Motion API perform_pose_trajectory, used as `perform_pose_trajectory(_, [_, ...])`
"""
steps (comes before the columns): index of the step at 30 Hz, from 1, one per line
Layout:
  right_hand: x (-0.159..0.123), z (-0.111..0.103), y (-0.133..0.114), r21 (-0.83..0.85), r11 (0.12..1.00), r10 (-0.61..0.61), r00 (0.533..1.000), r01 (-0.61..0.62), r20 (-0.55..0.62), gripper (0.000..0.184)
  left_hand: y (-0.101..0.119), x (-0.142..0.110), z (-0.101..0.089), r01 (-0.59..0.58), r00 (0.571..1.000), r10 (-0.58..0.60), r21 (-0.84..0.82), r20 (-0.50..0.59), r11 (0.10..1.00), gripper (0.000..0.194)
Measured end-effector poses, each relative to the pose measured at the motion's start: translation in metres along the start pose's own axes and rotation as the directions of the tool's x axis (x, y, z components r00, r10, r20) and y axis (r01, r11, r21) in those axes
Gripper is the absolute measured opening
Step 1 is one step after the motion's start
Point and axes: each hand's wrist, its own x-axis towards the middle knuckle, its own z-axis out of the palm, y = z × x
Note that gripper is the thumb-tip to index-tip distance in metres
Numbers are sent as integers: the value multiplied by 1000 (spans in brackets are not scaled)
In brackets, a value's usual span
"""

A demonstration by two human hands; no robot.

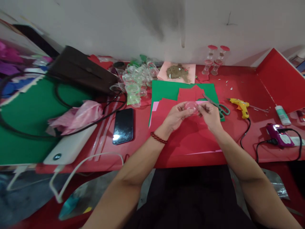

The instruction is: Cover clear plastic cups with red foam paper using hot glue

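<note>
A small clear round plastic cup [191, 106] is held above the red paper sheets [188, 136]. Fingers and thumb of my left hand [177, 116] grip its left side. At its right rim, my right hand [210, 115] pinches with thumb and forefinger. Whether something thin sits between those fingertips is too small to see. Cut red paper pieces [190, 93] lie just behind the cup on a green sheet [164, 86]. Green-handled scissors [218, 106] rest right beside my right hand.
A yellow glue gun [241, 106] lies right, near a white-green bottle [283, 115] and a purple power adapter [280, 135]. Clear plastic cups [137, 78] are piled behind left, beside sand on pink paper [162, 72]. Hourglass shapes [209, 60] stand at the wall; a phone [123, 125] lies left.
</note>
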Motion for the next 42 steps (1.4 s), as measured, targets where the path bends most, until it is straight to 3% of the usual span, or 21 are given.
perform_pose_trajectory(5, [-2,-4,-5,-160,985,-76,997,69,-33,30,0,0,1,28,997,-32,-65,-63,998,38])
perform_pose_trajectory(8, [7,-28,-7,-382,921,-143,980,81,-137,19,2,1,-4,8,992,-24,-129,-126,992,30])
perform_pose_trajectory(11, [23,-63,0,-743,668,-130,978,-34,-161,7,6,4,-9,-10,987,-17,-169,-159,986,25])
perform_pose_trajectory(13, [32,-82,8,-845,517,24,989,-137,-146,14,7,5,-11,-18,986,-14,-187,-166,982,25])
perform_pose_trajectory(16, [41,-97,20,-883,446,151,984,-149,-90,17,10,5,-11,-30,988,-4,-219,-153,975,27])
perform_pose_trajectory(20, [42,-98,22,-894,434,182,983,-115,-38,33,14,5,-10,-50,988,9,-260,-155,964,29])
perform_pose_trajectory(25, [36,-100,8,-858,490,130,986,-156,-105,37,19,5,-13,-30,990,-10,-282,-142,959,30])
perform_pose_trajectory(28, [34,-101,2,-749,653,26,992,-113,-127,36,20,6,-15,-61,991,24,-284,-132,957,32])
perform_pose_trajectory(31, [35,-96,1,-483,875,3,997,-42,-81,42,22,7,-17,-67,990,32,-269,-134,961,33])
perform_pose_trajectory(34, [35,-81,-1,-241,969,-55,998,52,-5,54,22,9,-21,-58,990,25,-237,-139,970,33])
perform_pose_trajectory(38, [26,-58,-12,-182,966,-171,981,186,96,57,23,9,-27,-64,990,35,-209,-137,976,37])
perform_pose_trajectory(42, [15,-44,-21,-415,825,-335,923,385,189,57,26,6,-29,-60,993,43,-163,-108,985,36])
